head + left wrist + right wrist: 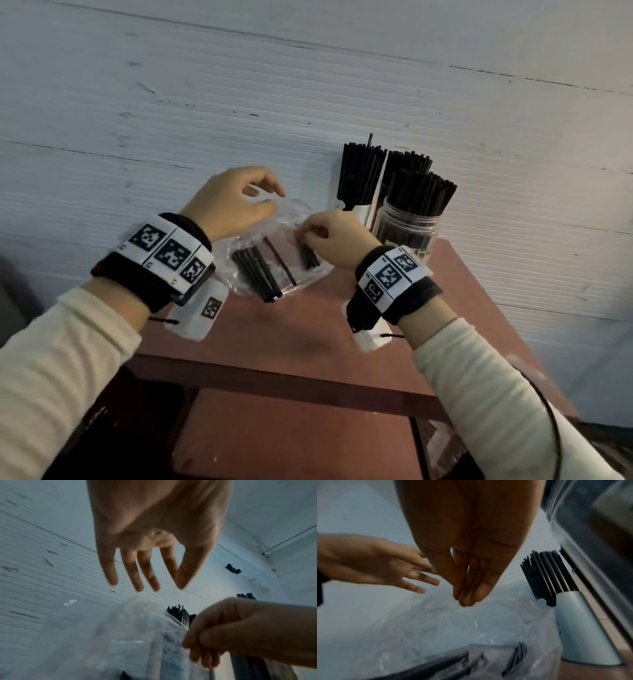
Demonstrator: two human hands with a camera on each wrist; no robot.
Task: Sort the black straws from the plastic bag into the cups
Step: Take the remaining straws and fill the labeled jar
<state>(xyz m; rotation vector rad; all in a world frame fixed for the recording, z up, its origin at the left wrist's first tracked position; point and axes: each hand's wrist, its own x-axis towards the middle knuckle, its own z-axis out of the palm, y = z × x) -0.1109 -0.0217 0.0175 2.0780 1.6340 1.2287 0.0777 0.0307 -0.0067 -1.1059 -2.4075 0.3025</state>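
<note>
A person is standing over a reddish-brown table (308, 329) pushed against a ribbed white wall (308, 85), working with both bare hands above a crumpled clear plastic bag (274, 277). Black straws (255, 270) are lying loose inside the bag in a small bundle, with one single straw (281, 262) lying apart from it and a few more under the right hand.

The left hand (233, 202) is hovering over the bag's far left edge. In the left wrist view its fingers (130, 569) are hanging spread and nearly straight, the thumb tip meeting the forefinger tip, with nothing visible between them; whether it is touching the film cannot be told.

The right hand (329, 236) is sitting at the bag's right side, fingers bunched together and thumb pressed against them. It is pinching at the short cluster of straws (308, 257) there (the head view shows the fingertips at their upper ends), though the wrist views are too blurred to confirm the grip.

Just right of the bag, three cups are standing together against the wall, each packed with upright black straws: a white cup (359, 209), a second cup (404, 164) behind whose body is mostly hidden, and a clear plastic cup (407, 226) nearest the table's right edge.

Both wrists are wearing black bands with white panels of black square code markers (168, 253); tiny characters are printed beside them, too small to read. A faint round print is showing on the bag in the left wrist view, also illegible.
</note>
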